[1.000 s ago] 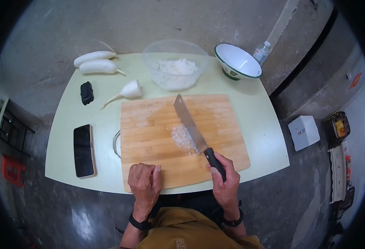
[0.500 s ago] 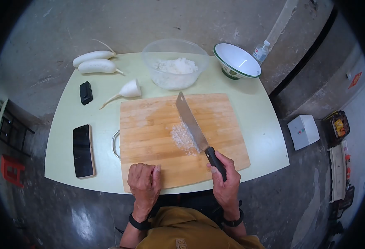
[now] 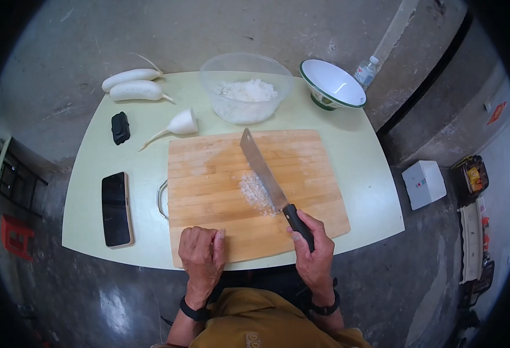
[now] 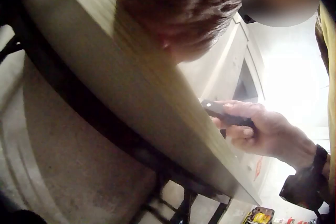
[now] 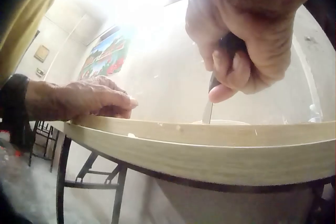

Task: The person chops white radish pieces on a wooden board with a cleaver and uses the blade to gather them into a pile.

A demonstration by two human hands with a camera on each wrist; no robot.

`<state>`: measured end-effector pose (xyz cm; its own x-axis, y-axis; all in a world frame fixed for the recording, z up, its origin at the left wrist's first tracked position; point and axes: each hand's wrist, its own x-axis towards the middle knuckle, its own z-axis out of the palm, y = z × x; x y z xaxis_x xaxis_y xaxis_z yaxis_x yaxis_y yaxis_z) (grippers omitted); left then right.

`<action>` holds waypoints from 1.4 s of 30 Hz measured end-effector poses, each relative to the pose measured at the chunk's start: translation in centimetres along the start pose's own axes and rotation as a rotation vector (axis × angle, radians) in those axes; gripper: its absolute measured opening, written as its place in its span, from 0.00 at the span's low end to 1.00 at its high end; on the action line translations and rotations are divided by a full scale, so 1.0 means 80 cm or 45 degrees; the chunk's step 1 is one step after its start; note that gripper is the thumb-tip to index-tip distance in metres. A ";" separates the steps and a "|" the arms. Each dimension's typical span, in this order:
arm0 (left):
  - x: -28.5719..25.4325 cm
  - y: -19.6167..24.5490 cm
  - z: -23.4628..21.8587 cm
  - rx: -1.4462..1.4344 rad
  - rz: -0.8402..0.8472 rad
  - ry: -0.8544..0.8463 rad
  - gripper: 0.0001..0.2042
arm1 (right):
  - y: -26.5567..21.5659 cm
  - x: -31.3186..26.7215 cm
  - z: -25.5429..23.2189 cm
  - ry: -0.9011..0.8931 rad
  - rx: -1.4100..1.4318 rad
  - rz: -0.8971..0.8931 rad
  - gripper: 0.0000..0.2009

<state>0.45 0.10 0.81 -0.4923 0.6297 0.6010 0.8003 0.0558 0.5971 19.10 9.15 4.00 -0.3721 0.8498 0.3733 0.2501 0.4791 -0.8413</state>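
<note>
White minced bits (image 3: 256,193) lie mid-frame, just beside the flat steel knife (image 3: 275,190); the right hand (image 3: 314,250) closes round its black handle, presumably for control. The left hand (image 3: 200,260), curled around nothing visible, rests lower left on the smooth wooden board (image 3: 206,191), perhaps steadying it.

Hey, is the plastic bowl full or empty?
Partly full: white bits heap inside the plastic bowl, below its rim.

Knife blade (image 3: 263,171) smooth metal; cutting board (image 3: 208,194) matt wood; phone screen (image 3: 115,209) glossy.
</note>
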 end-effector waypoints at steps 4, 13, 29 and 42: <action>0.002 0.002 0.001 -0.013 0.025 0.033 0.07 | 0.004 0.002 -0.002 -0.064 -0.050 0.061 0.17; 0.002 0.002 0.001 -0.013 0.021 0.037 0.07 | 0.002 0.000 -0.002 -0.027 0.008 0.040 0.17; 0.002 0.001 0.002 -0.014 0.041 0.055 0.07 | 0.007 0.002 -0.006 0.019 -0.033 0.049 0.18; 0.000 0.001 0.000 0.003 0.013 0.006 0.07 | -0.006 -0.003 -0.011 0.103 0.006 0.013 0.17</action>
<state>0.53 0.10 0.82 -0.4854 0.6266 0.6097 0.8061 0.0507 0.5896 19.85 8.88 4.66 -0.2960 0.8699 0.3946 0.2494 0.4692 -0.8472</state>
